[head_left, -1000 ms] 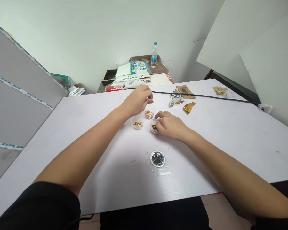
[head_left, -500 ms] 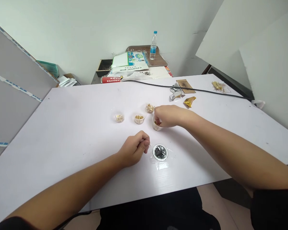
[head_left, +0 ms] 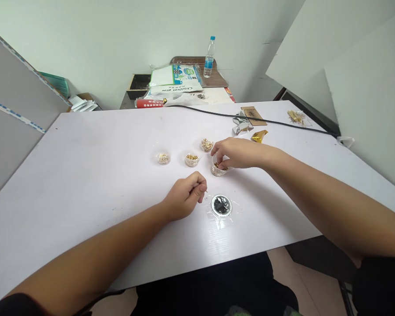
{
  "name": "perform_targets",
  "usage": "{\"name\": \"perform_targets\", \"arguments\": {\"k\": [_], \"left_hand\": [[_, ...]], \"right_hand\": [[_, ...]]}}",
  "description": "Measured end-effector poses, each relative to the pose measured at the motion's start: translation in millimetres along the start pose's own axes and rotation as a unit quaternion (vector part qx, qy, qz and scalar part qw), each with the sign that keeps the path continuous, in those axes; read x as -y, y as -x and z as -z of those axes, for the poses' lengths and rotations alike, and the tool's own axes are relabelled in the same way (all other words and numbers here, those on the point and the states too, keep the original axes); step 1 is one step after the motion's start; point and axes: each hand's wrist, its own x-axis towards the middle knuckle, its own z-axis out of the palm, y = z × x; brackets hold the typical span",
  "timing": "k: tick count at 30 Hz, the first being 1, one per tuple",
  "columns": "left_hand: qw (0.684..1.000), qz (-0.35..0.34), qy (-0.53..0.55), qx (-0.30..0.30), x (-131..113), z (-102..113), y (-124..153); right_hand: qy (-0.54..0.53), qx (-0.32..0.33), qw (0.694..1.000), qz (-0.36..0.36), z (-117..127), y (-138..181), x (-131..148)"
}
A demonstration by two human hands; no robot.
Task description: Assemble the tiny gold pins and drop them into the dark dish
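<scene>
My left hand point(head_left: 189, 195) rests near the table's middle, its fingers curled and thumb pressed on them. A tiny thin pin-like piece juts from its fingertips. My right hand point(head_left: 232, 153) reaches down into a clear plastic cup point(head_left: 219, 172) of small gold and white pieces; its thumb and fingers come together there, and what they pinch is hidden. Three similar clear cups stand to the left: one at the back point(head_left: 206, 145), one in the middle point(head_left: 192, 161) and one farther left point(head_left: 163, 158). In front of my hands, a round silver-rimmed black disc point(head_left: 221, 205) lies on clear film.
A black cable point(head_left: 210, 113) crosses the table's back. Near it lie silver foil point(head_left: 242, 128), gold foil point(head_left: 259, 136), brown card point(head_left: 254, 116) and a small gold heap point(head_left: 295, 116). Behind the table stand a water bottle point(head_left: 209, 61), a brown tray point(head_left: 219, 80) and papers.
My view has shifted slightly. My right hand stays at the same cup, its index finger now more lifted and apart at the rim. My left hand keeps its closed pose.
</scene>
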Motion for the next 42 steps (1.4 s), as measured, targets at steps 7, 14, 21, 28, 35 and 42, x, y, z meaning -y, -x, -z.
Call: {"name": "perform_targets", "arguments": {"k": [7,14,21,28,35,42], "left_hand": [[0.999,0.012,0.024,-0.018,0.1,0.1,0.9],[0.983,0.031,0.145,-0.107,-3.7,-2.2,0.6],[0.975,0.016,0.091,-0.204,-0.6,-0.4,1.8],[0.981,0.024,0.063,-0.180,3.0,3.8,0.3],[0.990,0.018,0.051,-0.130,3.2,4.0,-2.6],[0.990,0.038,0.030,-0.132,3.8,2.9,-3.4]], "right_hand": [[-0.013,-0.115,0.992,0.054,6.2,20.0,-5.8],[-0.138,-0.321,0.926,0.146,-32.4,46.4,45.2],[-0.241,-0.330,0.905,0.118,-77.5,16.7,66.9],[-0.212,-0.392,0.885,0.133,-90.7,14.8,60.9],[-0.186,-0.381,0.892,0.158,-95.8,13.9,52.9],[-0.198,-0.348,0.905,0.142,-96.0,17.8,51.4]]}}
